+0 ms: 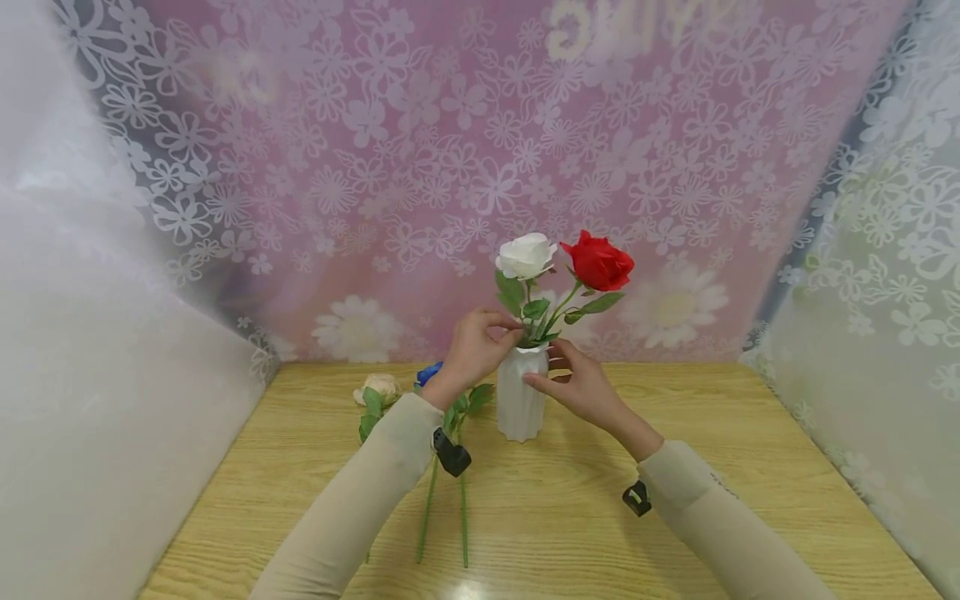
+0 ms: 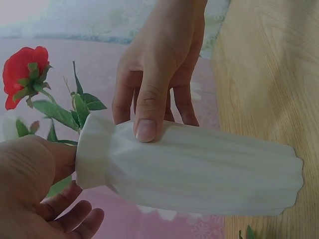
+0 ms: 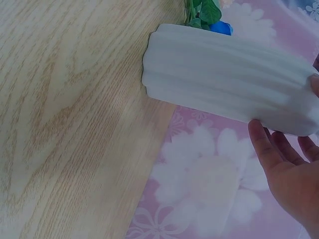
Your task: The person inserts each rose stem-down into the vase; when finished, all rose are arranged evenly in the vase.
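White vase [image 1: 519, 404] upright on the table [image 1: 562, 517], near the middle of its far edge. Right hand [image 1: 585, 390] grips it, thumb in front, fingers behind, apparently to steady it. Left hand [image 1: 480, 350] at the mouth, thumb and forefinger close together by the stems; cannot tell whether they pinch one. White rose [image 1: 527, 255] and red rose [image 1: 600, 262] lean apart, propped by the rim. Beige rose [image 1: 382, 387] and blue rose [image 1: 429, 373] lie left, blooms toward the far edge, likely for easy reach.
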Demonstrator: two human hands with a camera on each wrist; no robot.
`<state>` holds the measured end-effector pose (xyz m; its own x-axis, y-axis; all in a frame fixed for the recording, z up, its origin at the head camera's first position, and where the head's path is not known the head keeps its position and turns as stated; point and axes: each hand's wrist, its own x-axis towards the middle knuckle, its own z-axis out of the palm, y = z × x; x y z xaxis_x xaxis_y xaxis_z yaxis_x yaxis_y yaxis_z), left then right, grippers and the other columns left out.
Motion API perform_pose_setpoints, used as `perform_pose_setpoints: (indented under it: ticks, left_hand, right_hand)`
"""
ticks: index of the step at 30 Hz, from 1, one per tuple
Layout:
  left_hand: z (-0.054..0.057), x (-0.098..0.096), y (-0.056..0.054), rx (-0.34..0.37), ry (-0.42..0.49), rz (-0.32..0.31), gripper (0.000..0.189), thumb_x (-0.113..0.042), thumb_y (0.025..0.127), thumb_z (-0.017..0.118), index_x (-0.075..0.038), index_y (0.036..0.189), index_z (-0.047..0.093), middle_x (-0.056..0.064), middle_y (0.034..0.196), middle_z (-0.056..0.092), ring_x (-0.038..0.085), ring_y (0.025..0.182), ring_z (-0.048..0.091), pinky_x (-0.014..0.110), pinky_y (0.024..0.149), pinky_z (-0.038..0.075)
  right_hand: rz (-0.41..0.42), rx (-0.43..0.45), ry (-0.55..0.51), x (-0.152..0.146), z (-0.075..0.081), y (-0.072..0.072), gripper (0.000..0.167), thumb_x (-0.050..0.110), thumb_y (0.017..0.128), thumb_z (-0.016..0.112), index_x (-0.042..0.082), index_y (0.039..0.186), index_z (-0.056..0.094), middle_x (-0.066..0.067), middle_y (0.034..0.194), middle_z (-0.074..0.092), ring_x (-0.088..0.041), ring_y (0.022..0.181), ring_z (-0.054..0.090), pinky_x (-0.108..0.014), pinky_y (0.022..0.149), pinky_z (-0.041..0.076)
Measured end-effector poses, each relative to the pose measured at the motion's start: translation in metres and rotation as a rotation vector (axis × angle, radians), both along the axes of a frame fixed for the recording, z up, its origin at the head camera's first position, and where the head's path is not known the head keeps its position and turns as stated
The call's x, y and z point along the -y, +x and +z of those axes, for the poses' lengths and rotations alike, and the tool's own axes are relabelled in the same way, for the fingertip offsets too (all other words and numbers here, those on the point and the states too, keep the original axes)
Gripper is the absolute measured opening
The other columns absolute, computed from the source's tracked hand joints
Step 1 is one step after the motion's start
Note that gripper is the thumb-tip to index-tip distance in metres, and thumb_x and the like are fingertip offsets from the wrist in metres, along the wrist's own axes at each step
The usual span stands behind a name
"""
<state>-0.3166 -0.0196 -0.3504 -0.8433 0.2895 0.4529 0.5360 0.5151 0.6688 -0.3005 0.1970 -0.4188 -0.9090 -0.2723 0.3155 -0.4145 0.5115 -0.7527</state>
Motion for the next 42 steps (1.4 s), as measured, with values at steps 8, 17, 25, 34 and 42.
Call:
perform_pose_setpoints:
  ticks: [8, 17, 25, 34, 42]
  left_hand:
    - [-0.008, 0.010, 0.002, 0.038, 0.062, -0.005, 0.021, -0.021, 0.102, 0.071, -0.007, 0.115, 0.080, 0.011, 0.120, 0.071, 0.028, 0.106, 0.069, 0.040, 0.087, 0.063]
    - [-0.023, 0.045, 0.003, 0.073, 0.194, -0.003, 0.021, -0.012, 0.100, 0.072, -0.004, 0.119, 0.078, 0.016, 0.115, 0.077, 0.031, 0.104, 0.073, 0.046, 0.094, 0.062]
    - [-0.039, 0.098, 0.011, 0.164, 0.222, 0.107, 0.028, -0.017, 0.102, 0.071, -0.006, 0.127, 0.075, 0.018, 0.124, 0.075, 0.033, 0.111, 0.072, 0.044, 0.096, 0.061]
    - [-0.053, 0.146, 0.018, 0.298, 0.385, 0.141, 0.032, -0.008, 0.105, 0.064, -0.001, 0.136, 0.068, 0.028, 0.124, 0.069, 0.028, 0.105, 0.073, 0.041, 0.090, 0.065]
    - [-0.066, 0.174, 0.030, 0.393, 0.444, 0.172, 0.036, -0.011, 0.105, 0.066, 0.000, 0.139, 0.065, 0.029, 0.129, 0.066, 0.018, 0.101, 0.072, 0.042, 0.093, 0.065]
  right_hand:
    - [-0.011, 0.022, -0.002, 0.001, 0.000, 0.000, 0.080, 0.040, 0.094, 0.082, 0.010, 0.157, 0.044, -0.019, 0.140, 0.064, -0.038, 0.120, 0.070, -0.046, 0.091, 0.065]
    - [0.000, 0.011, -0.008, 0.002, 0.003, -0.001, 0.063, 0.037, 0.095, 0.081, 0.017, 0.147, 0.053, -0.020, 0.136, 0.066, -0.038, 0.116, 0.072, -0.048, 0.091, 0.065]
    - [-0.004, 0.032, -0.008, 0.001, 0.002, -0.001, 0.065, 0.040, 0.093, 0.082, 0.018, 0.147, 0.053, -0.018, 0.137, 0.066, -0.039, 0.117, 0.071, -0.045, 0.088, 0.065]
    - [0.000, 0.031, -0.006, 0.001, 0.003, 0.001, 0.065, 0.038, 0.094, 0.082, 0.017, 0.148, 0.052, -0.020, 0.138, 0.065, -0.040, 0.118, 0.070, -0.047, 0.090, 0.065]
    - [0.007, 0.034, -0.012, 0.001, 0.001, -0.002, 0.064, 0.038, 0.094, 0.081, 0.017, 0.147, 0.052, -0.019, 0.138, 0.065, -0.039, 0.118, 0.070, -0.047, 0.091, 0.065]
